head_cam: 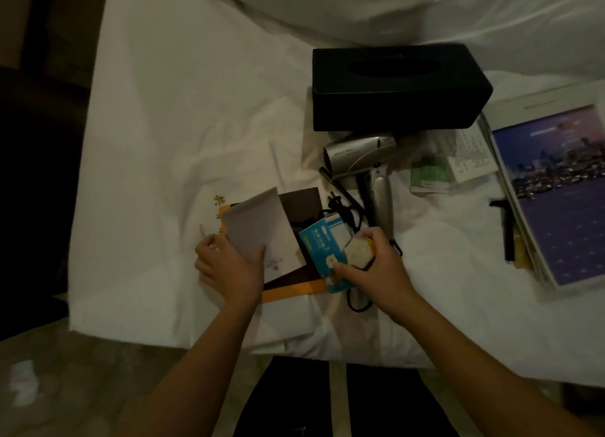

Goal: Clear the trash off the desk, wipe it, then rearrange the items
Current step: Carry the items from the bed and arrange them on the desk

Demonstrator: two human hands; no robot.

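Observation:
My left hand (229, 266) grips a pale grey card or envelope (258, 230), lifted at a tilt over a brown and orange folder (304, 207). That folder lies on a white paper bag with gold print (216, 204). My right hand (373, 263) holds a small round pale object with an orange edge (358, 253) against a blue and white packet (322, 250). All of this rests on a white sheet (163, 125).
A silver hair dryer (363, 158) with its black cord lies beyond my right hand, and a black tissue box (396, 86) stands behind it. To the right lie a green and white packet (432, 174), a purple brochure (563, 191) and a black stick (507, 230). Floor shows at the left.

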